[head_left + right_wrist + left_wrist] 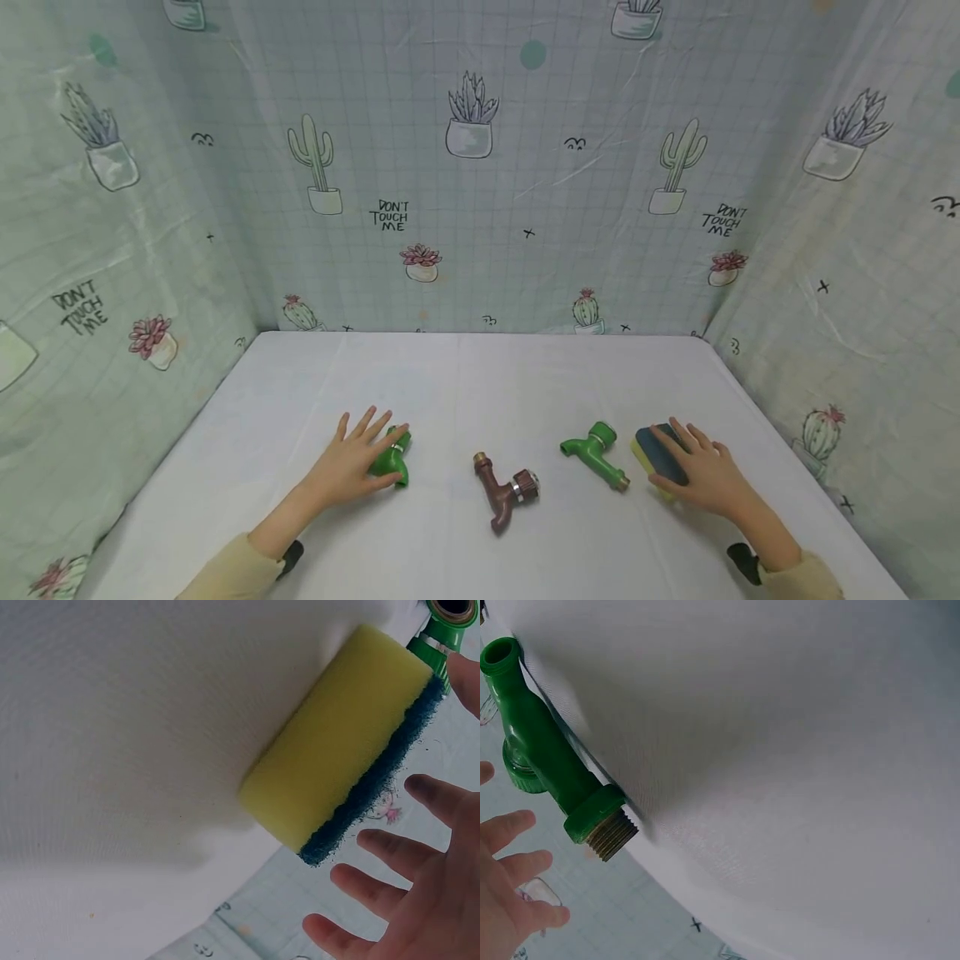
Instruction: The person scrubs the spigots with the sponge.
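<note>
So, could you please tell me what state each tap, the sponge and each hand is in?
Left green tap: lying loose
Brown tap: lying loose
Right green tap: lying loose
Sponge: resting dark side up
Left hand: open, fingers spread
Right hand: open, fingers spread

"What's hidden in the head view?"
"The left hand [351, 468] covers part of a green tap [388, 462]; the right hand [710, 481], part of the sponge [662, 459]."
"Cut off?"
"Both sleeves [234, 573], at the bottom edge."
</note>
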A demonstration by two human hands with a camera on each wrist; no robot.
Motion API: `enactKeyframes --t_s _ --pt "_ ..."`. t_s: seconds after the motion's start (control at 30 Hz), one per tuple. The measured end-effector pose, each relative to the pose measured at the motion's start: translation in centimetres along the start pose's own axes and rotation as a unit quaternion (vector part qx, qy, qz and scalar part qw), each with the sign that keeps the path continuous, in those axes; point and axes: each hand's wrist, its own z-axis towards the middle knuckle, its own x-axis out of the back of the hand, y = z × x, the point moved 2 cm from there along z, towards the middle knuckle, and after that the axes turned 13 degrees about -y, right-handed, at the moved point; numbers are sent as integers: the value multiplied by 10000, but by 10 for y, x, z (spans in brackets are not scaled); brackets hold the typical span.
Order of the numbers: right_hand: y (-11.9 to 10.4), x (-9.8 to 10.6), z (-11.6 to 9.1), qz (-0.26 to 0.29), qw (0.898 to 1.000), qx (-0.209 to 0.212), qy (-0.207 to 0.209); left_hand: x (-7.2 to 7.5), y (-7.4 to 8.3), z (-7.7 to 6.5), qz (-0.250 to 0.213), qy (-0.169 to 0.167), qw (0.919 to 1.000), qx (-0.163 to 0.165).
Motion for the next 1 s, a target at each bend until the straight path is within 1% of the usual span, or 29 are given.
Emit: enactKeyframes --t_s 0.23,0.37,0.47,0.6,0.8,0.9,1.0 --pt "-2 -3 -1 -20 9999 -38 -127 -1 -1 3 199 -258 9993 -193" --pt "-3 -4 -1 -44 9998 -65 -187 -3 -1 3 238 -481 9982 -255" --pt "-3 -5 -1 -55 9998 -82 -198 -4 -1 3 234 -580 9976 -281" --pt "-3 -6 0 -30 9997 -119 -221 -3 -2 4 383 -516 9973 -342" --pt "-4 -6 0 198 9987 -229 -405 -3 -1 8 694 -317 9964 -378" --pt "-4 -5 1 270 9982 -267 -466 -5 0 10 855 -265 9954 -336" --pt "-5 -4 1 332 9979 -281 -487 -8 0 11 884 -239 9955 -223"
